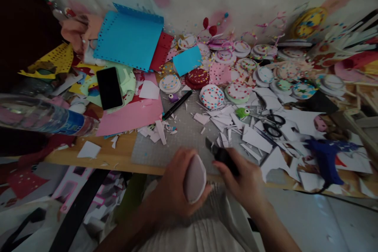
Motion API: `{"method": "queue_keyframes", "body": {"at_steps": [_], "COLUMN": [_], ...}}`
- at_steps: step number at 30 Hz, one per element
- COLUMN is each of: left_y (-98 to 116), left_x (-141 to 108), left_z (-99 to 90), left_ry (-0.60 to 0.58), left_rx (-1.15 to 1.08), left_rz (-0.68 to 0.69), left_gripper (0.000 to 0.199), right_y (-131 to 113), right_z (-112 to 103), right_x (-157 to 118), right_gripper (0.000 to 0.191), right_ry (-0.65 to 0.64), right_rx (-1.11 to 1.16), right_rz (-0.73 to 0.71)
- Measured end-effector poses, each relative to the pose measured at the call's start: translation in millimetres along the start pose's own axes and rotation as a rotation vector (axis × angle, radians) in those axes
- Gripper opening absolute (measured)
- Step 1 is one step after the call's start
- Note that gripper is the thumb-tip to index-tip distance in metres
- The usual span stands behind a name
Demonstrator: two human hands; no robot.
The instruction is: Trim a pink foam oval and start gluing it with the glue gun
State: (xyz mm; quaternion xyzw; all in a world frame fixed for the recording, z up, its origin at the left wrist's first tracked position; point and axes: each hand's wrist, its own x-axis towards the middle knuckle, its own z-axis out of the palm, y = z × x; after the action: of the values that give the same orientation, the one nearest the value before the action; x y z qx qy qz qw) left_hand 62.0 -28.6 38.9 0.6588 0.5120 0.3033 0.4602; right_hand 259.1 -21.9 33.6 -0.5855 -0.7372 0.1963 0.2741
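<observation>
Wooden table (103, 156): the broadest surface, heavily covered; a gray mat (165, 153) lies at its near edge and serves as reference below.

Blue sheet (130, 39), with a row of holes along its edges: behind the mat, to the left, leaning on a pile. Clear plastic bottle (47, 116), blue label: left of the mat, tilted. Pink sheet (132, 116): flat, at the mat's left edge. Blue glue gun (327, 161): right of the mat, among white paper, its cord trailing toward the near edge.

Left hand (174, 183): in front of the mat's near edge, fingers curled around a rounded white piece and grasping it. Right hand (245, 181): also at the near edge, to the right of the other hand, closed around the black handle of a knife.

Phone (109, 88), screen dark: left of the mat, resting on pale green material. White piece (195, 179): in front of the mat, inside the left hand's grip, pale face visible, material not clear. Knife (224, 159): at the mat's near edge, blade directed away from the body and apart from the white piece.

Black scissors (273, 126): toward the mat's right side, among white scraps. Dotted white disc (212, 96): at the mat's far side. Dark pen (177, 105): slantwise on the mat's far left portion. Green ball (242, 112) with an eye: on the mat's far right portion, near scraps.
</observation>
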Motion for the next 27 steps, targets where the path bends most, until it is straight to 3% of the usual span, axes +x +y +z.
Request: {"method": "queue_keyframes", "body": {"at_steps": [3,6,10,16,20,25,27], "left_y": [3,-2,-11,-17,-23,-24,-23], "left_x": [-2,1,6,5,5,5,5], "left_z": [1.6,-0.8,-3.3,-1.9,3.6,15.1,13.6], "left_ry": [-0.093,-0.141,-0.170,-0.086,-0.064,0.011,0.021], "left_rx": [-0.117,-0.248,-0.296,-0.283,-0.298,-0.310,-0.245], "left_rz": [-0.098,-0.212,-0.175,-0.081,-0.091,-0.123,-0.127], "left_gripper": [0.058,0.051,0.061,0.063,0.064,0.055,0.053], "right_y": [6,0,-14,-18,-16,-14,-9], "right_z": [-6,-12,-12,-6,0,4,1], "right_x": [3,4,2,1,2,3,3], "right_gripper": [0.033,0.038,0.048,0.051,0.051,0.054,0.056], "right_ry": [0.023,-0.135,-0.281,-0.118,-0.032,-0.036,-0.140], "right_rx": [0.019,0.109,0.133,0.017,-0.032,0.008,0.096], "right_rz": [0.009,-0.120,-0.261,-0.298,-0.301,-0.254,-0.193]}}
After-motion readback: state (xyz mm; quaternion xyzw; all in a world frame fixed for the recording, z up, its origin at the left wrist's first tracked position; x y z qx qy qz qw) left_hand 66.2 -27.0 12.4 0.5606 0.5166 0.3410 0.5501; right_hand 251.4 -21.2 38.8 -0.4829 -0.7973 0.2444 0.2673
